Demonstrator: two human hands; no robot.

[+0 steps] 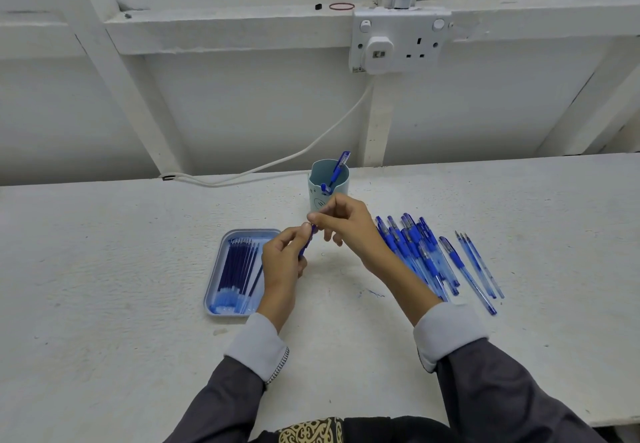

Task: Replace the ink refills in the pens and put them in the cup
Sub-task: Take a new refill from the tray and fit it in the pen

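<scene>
While the left hand (282, 262) grips a blue pen (307, 243), the right hand (341, 222) pinches its tip.

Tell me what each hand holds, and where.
Both hold one blue pen: the left hand grips its lower part, and the right hand seems to pinch its top end.

— Where does the head camera look from?
— From above the near edge of the table (104, 286), facing forward and down.
— How near?
— Near enough that the person's sleeves (256, 345) enter at the bottom; the wide angle also takes in the far wall (242, 103) and its socket (398, 40).
</scene>
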